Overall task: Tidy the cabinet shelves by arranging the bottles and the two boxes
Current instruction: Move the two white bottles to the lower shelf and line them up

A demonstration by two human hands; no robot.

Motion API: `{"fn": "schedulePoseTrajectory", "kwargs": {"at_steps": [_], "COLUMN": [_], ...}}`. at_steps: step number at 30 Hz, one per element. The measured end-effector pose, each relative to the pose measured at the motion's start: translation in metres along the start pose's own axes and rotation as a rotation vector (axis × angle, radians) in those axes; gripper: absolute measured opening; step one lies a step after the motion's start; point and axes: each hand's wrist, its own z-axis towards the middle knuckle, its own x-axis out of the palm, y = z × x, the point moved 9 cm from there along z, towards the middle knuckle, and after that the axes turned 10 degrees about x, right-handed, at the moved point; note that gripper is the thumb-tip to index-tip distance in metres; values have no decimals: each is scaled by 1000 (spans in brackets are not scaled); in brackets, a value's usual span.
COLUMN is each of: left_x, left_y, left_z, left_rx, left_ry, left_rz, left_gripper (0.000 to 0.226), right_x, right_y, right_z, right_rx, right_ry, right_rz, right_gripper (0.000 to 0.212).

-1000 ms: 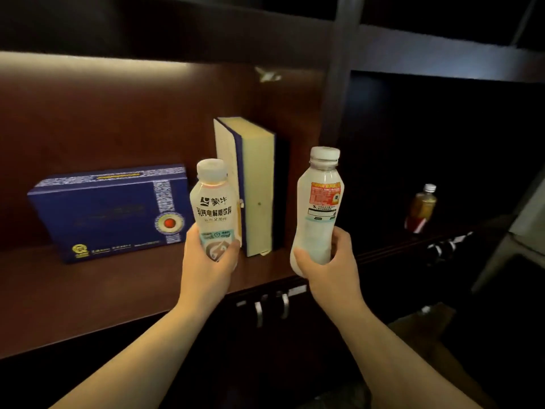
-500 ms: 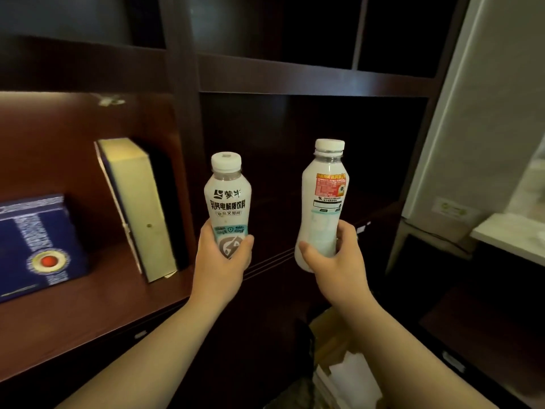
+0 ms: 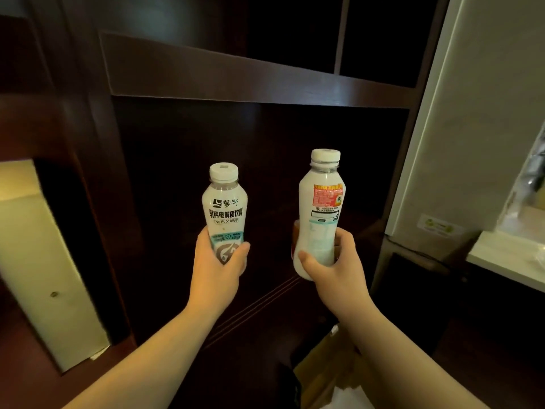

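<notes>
My left hand grips the lower part of a white drink bottle with black lettering, held upright. A taller white bottle with a red label stands upright in my right hand. Both are raised in front of the dark right-hand compartment of the cabinet. Just behind the taller bottle, a sliver of a small amber bottle shows on that shelf. At the far left stands the cream-coloured upright box. The blue box is out of view.
A dark wooden divider separates the left compartment from the right one. A thick shelf board runs above the bottles. A pale wall and a light counter stand to the right. Cardboard lies on the floor below.
The view has swung right: the blue box has left the frame and the cream box has slid to the left edge. Both hands still hold their bottles, now facing the right compartment.
</notes>
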Motion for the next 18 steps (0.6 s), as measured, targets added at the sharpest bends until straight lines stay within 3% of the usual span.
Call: {"fn": "schedulePoseTrajectory", "kwargs": {"at_steps": [8, 12, 18], "left_x": [24, 41, 70], "left_y": [68, 109, 167], "left_z": [40, 41, 40], "left_rx": [-58, -146, -302], "left_ry": [-42, -75, -125], "left_rz": [47, 63, 112], "left_gripper": [56, 64, 62], "right_x": [29, 48, 78], "right_y": [-44, -83, -147], "right_z": [73, 106, 161], "right_rx": [39, 81, 128], "right_ry": [37, 101, 212], "right_rz": [-8, 2, 2], "right_gripper": [63, 57, 67]}}
